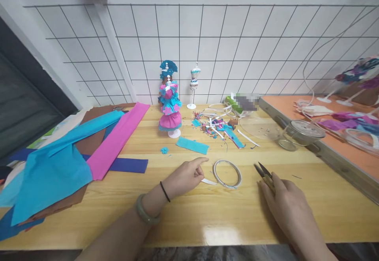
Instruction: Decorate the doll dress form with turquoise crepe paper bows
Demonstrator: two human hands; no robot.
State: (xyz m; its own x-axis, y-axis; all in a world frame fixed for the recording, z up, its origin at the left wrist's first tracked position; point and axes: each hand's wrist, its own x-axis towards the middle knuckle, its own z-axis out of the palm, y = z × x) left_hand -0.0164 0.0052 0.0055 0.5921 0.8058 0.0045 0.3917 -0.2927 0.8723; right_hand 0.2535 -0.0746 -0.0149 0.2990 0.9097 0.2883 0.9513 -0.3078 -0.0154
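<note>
My right hand [288,201] is closed around a small pair of scissors [264,173], with the dark blades slightly apart and pointing away over the table. My left hand [185,177] is closed with the index finger stretched out. From under its curled fingers a short white strip of tape [209,181] runs toward the roll of double-sided tape [215,174], which lies flat between my hands. Beyond the left hand lie a blue crepe-paper strip [192,145] and a small blue paper flower [164,150]. A doll-sized stand [170,119] wears a pink and blue crepe-paper dress.
Crepe-paper sheets [59,178] are piled on the left. Paper scraps [217,126] lie mid-table toward the wall. A white figure stand [194,83] is by the tiled wall. A clear jar [304,132] sits at right, beside an orange-topped case [280,109] carrying more paper pieces.
</note>
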